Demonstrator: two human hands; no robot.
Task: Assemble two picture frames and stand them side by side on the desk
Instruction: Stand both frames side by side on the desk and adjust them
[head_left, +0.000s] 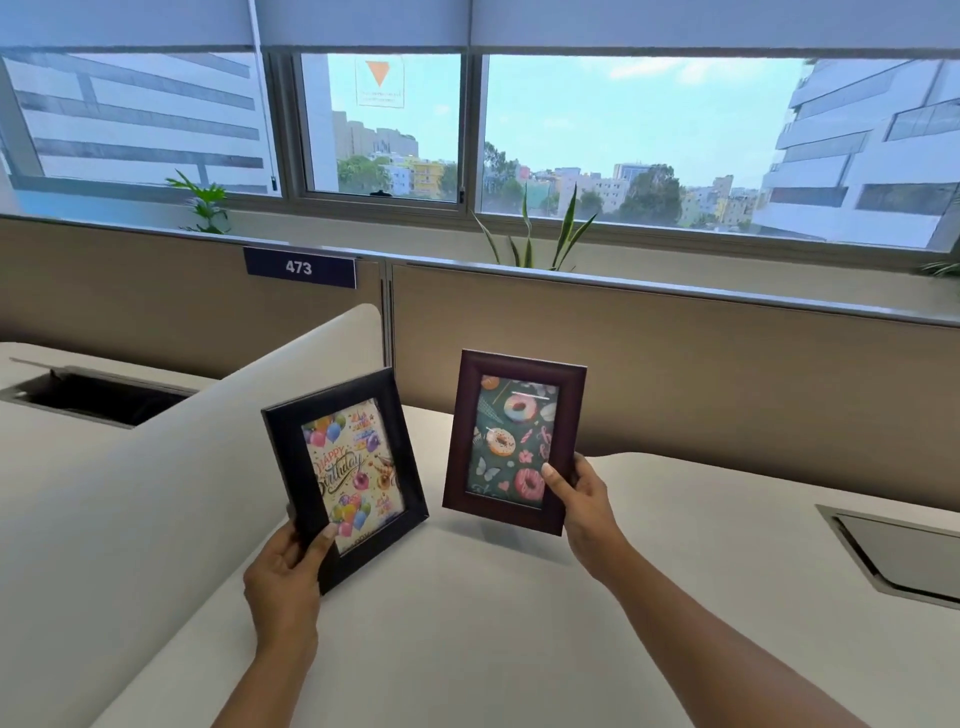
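I read this as an open-plan office, upper floor. Tan cubicle partition (675, 364) across mid-frame, numbered plate "473" (300, 267) at upper left. White surface (467, 623) with cable hatches (904, 556) at both edges. Roller blinds (363, 23), wide windows (639, 140) onto city blocks, potted plants (540, 234) on the sill.

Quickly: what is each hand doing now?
Left hand: closed on the black frame.
Right hand: closed on the brown frame.
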